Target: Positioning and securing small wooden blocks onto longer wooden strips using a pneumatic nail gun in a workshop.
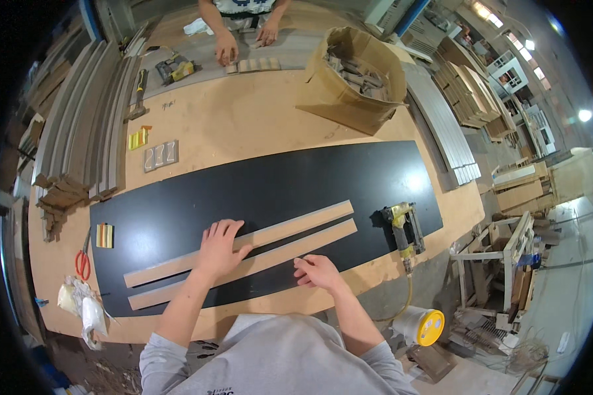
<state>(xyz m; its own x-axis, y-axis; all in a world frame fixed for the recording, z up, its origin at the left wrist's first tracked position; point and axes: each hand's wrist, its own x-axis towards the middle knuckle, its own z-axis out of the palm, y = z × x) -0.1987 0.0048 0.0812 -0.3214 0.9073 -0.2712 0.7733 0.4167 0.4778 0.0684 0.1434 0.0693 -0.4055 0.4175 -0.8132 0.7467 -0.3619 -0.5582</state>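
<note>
Two long, narrow wooden strips lie roughly parallel and slanted on a black board, with a thin dark gap between them. My left hand rests over the strips left of their middle, its fingers spread and the thumb apart. Just off the near edge of the lower strip is my right hand. Its fingers are curled and pinched together, and whatever they may hold is too small to make out. To the right on the board lies a yellow and black air nail gun with a hose.
A cardboard box of small pieces stands at the far right, near grey strips. Across the table are another person's hands. Stacked boards, a hammer, red-handled scissors and a plastic bag lie left.
</note>
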